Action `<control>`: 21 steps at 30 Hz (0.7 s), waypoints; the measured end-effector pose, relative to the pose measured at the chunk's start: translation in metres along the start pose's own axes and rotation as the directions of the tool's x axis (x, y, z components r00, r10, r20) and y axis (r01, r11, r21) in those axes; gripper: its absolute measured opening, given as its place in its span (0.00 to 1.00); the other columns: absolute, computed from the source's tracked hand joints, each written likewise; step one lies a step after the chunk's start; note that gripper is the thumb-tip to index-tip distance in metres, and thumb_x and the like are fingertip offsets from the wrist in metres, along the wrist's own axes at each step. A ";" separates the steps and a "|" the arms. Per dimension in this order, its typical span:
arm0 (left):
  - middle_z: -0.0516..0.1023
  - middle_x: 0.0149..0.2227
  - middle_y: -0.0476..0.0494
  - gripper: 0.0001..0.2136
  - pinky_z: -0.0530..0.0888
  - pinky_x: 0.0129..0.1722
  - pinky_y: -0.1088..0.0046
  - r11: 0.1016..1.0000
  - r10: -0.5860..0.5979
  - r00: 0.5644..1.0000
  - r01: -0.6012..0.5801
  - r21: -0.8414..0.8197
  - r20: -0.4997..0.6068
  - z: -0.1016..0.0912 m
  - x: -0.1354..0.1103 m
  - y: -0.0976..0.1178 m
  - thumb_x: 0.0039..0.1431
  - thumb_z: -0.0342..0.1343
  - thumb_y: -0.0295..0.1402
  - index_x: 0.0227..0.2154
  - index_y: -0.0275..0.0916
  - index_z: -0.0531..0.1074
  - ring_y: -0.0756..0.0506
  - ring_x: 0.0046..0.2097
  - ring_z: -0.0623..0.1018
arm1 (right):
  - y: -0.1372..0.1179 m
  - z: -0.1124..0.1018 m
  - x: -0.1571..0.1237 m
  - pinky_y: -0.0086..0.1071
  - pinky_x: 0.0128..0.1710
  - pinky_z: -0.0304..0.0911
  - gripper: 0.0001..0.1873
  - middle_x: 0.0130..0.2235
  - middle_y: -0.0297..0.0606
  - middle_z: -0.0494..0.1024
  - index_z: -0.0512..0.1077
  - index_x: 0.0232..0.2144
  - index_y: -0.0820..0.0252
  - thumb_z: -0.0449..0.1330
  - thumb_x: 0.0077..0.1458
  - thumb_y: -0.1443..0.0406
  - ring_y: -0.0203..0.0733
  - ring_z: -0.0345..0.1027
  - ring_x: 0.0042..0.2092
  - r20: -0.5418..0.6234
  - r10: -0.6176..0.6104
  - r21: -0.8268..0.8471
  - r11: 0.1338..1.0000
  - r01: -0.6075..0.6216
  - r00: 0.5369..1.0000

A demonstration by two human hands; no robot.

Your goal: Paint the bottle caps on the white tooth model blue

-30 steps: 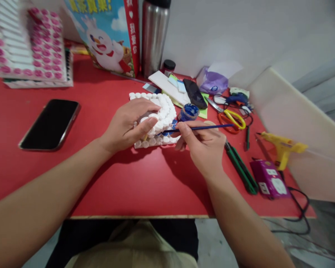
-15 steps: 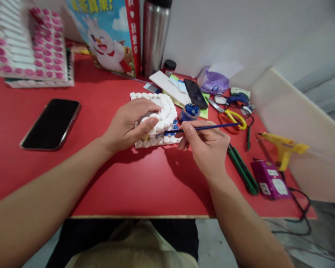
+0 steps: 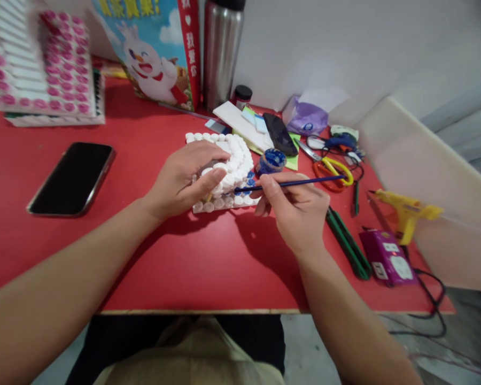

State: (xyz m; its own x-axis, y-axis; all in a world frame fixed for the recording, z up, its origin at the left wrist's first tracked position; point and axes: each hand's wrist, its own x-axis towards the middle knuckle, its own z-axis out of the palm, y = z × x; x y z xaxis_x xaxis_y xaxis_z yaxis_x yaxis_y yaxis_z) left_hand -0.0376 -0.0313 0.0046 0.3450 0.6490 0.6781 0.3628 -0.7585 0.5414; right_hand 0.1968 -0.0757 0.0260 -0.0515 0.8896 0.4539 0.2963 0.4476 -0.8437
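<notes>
A white craft piece [image 3: 240, 158], made of rows of small round white pieces with a raised curved part, stands on the red table. Some of its round pieces on the right side are blue. My left hand [image 3: 180, 179] grips the raised part from the left, thumb in front and fingers over the top. In a pinch, my right hand [image 3: 296, 214] holds a thin paintbrush [image 3: 310, 181] with a dark blue handle. The brush tip reaches the lower front of the craft piece, near the blue pieces. Just behind the brush is an open jar of blue paint [image 3: 271, 164].
On the right lie scissors [image 3: 332, 174], a green utility knife [image 3: 348, 243], a yellow glue gun [image 3: 406, 211] and a purple power box [image 3: 388, 256]. A phone [image 3: 72, 179] lies left. Behind stand a steel bottle [image 3: 223, 56], a printed bag [image 3: 156, 53] and a pink-and-white craft [image 3: 70, 69].
The view has shifted very slightly. Both hands, the brush and the craft piece keep nearly the same places.
</notes>
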 end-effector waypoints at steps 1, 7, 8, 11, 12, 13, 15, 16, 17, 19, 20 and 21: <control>0.84 0.51 0.36 0.23 0.77 0.59 0.52 1.000 -0.005 1.000 0.005 0.004 0.002 0.000 0.000 0.000 0.75 0.49 0.52 0.50 0.39 0.79 0.36 0.55 0.81 | 0.000 0.000 0.000 0.31 0.21 0.70 0.13 0.27 0.31 0.83 0.80 0.32 0.56 0.66 0.68 0.57 0.35 0.75 0.21 -0.001 0.005 0.001 1.000 -0.005 1.000; 0.84 0.52 0.36 0.22 0.75 0.61 0.53 1.000 -0.022 1.000 0.022 0.001 0.018 -0.001 0.000 0.001 0.76 0.48 0.52 0.51 0.42 0.79 0.36 0.57 0.81 | -0.001 0.000 0.001 0.30 0.21 0.69 0.11 0.25 0.30 0.82 0.80 0.33 0.57 0.66 0.68 0.60 0.35 0.75 0.21 0.011 0.009 0.013 1.000 -0.010 1.000; 0.84 0.52 0.36 0.22 0.76 0.61 0.52 1.000 -0.019 1.000 0.019 -0.001 0.017 -0.001 0.000 0.002 0.75 0.48 0.53 0.51 0.41 0.79 0.36 0.56 0.81 | -0.002 0.000 0.001 0.30 0.21 0.70 0.10 0.26 0.30 0.82 0.80 0.33 0.57 0.66 0.68 0.60 0.35 0.75 0.21 0.005 0.016 0.025 1.000 -0.016 1.000; 0.84 0.51 0.35 0.24 0.76 0.60 0.51 0.999 -0.037 0.999 0.037 0.013 0.023 -0.001 0.001 0.003 0.75 0.47 0.54 0.50 0.41 0.79 0.35 0.56 0.81 | -0.002 0.000 0.001 0.31 0.21 0.70 0.11 0.28 0.31 0.83 0.80 0.33 0.56 0.66 0.67 0.58 0.35 0.75 0.21 -0.003 0.028 0.036 0.999 -0.028 1.000; 0.84 0.52 0.35 0.25 0.76 0.61 0.51 0.999 -0.047 0.999 0.047 0.020 0.027 -0.001 0.002 0.003 0.75 0.46 0.55 0.50 0.41 0.79 0.35 0.56 0.81 | -0.003 0.000 0.000 0.31 0.21 0.70 0.12 0.27 0.31 0.83 0.80 0.33 0.56 0.66 0.67 0.57 0.35 0.75 0.21 -0.003 0.027 0.030 0.999 -0.027 1.000; 0.84 0.52 0.36 0.25 0.76 0.61 0.51 0.998 -0.054 0.998 0.053 0.025 0.029 -0.001 0.002 0.003 0.75 0.46 0.55 0.50 0.42 0.79 0.35 0.56 0.81 | -0.003 0.000 0.000 0.31 0.21 0.70 0.12 0.27 0.31 0.83 0.80 0.33 0.56 0.66 0.67 0.57 0.35 0.75 0.21 -0.003 0.025 0.023 0.999 -0.025 1.000; 0.85 0.52 0.36 0.25 0.76 0.61 0.51 0.998 -0.054 0.998 0.053 0.023 0.031 -0.001 0.002 0.004 0.74 0.46 0.55 0.50 0.42 0.80 0.36 0.56 0.81 | -0.003 0.000 0.000 0.30 0.22 0.70 0.12 0.28 0.31 0.83 0.80 0.33 0.56 0.66 0.68 0.57 0.35 0.75 0.21 -0.005 0.022 0.013 1.000 -0.022 1.000; 0.84 0.52 0.35 0.24 0.76 0.61 0.51 0.999 -0.050 0.998 0.050 0.019 0.030 -0.001 0.002 0.004 0.74 0.47 0.55 0.50 0.42 0.80 0.35 0.56 0.81 | -0.002 0.000 0.000 0.30 0.22 0.70 0.12 0.28 0.31 0.83 0.80 0.33 0.56 0.66 0.68 0.57 0.35 0.75 0.21 -0.006 0.023 0.011 1.000 -0.023 1.000; 0.85 0.52 0.35 0.24 0.76 0.61 0.51 0.999 -0.045 0.999 0.044 0.016 0.027 -0.001 0.002 0.003 0.75 0.47 0.54 0.50 0.41 0.80 0.35 0.56 0.81 | -0.002 0.000 0.001 0.30 0.22 0.70 0.12 0.28 0.31 0.83 0.80 0.33 0.56 0.66 0.68 0.57 0.35 0.75 0.21 -0.003 0.024 0.012 1.000 -0.024 1.000; 0.84 0.51 0.35 0.24 0.76 0.60 0.52 0.999 -0.036 0.999 0.036 0.012 0.021 -0.001 0.001 0.003 0.75 0.47 0.53 0.50 0.41 0.80 0.35 0.56 0.81 | -0.001 0.000 0.001 0.30 0.21 0.69 0.12 0.28 0.31 0.83 0.80 0.33 0.56 0.66 0.68 0.57 0.35 0.75 0.21 0.003 0.020 0.013 1.000 -0.020 1.000; 0.84 0.51 0.34 0.23 0.76 0.60 0.53 0.999 -0.031 0.999 0.030 0.011 0.017 -0.001 0.001 0.003 0.75 0.48 0.52 0.50 0.40 0.80 0.35 0.56 0.81 | -0.001 0.000 0.000 0.30 0.21 0.69 0.12 0.28 0.31 0.83 0.80 0.33 0.56 0.66 0.68 0.58 0.35 0.75 0.21 0.004 0.015 0.014 1.000 -0.015 1.000; 0.84 0.51 0.34 0.23 0.76 0.60 0.53 1.000 -0.024 1.000 0.024 0.009 0.014 -0.001 0.001 0.003 0.75 0.48 0.52 0.50 0.40 0.80 0.35 0.56 0.81 | -0.001 0.000 0.000 0.30 0.21 0.69 0.11 0.28 0.31 0.83 0.80 0.33 0.56 0.65 0.68 0.59 0.35 0.75 0.21 0.003 0.005 0.015 1.000 -0.005 1.000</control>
State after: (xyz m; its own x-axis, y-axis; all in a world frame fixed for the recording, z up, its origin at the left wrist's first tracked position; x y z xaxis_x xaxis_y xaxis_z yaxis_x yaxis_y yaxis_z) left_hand -0.0371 -0.0327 0.0073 0.3481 0.6677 0.6581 0.3784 -0.7423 0.5530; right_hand 0.1965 -0.0760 0.0273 -0.0533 0.8920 0.4490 0.2821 0.4447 -0.8501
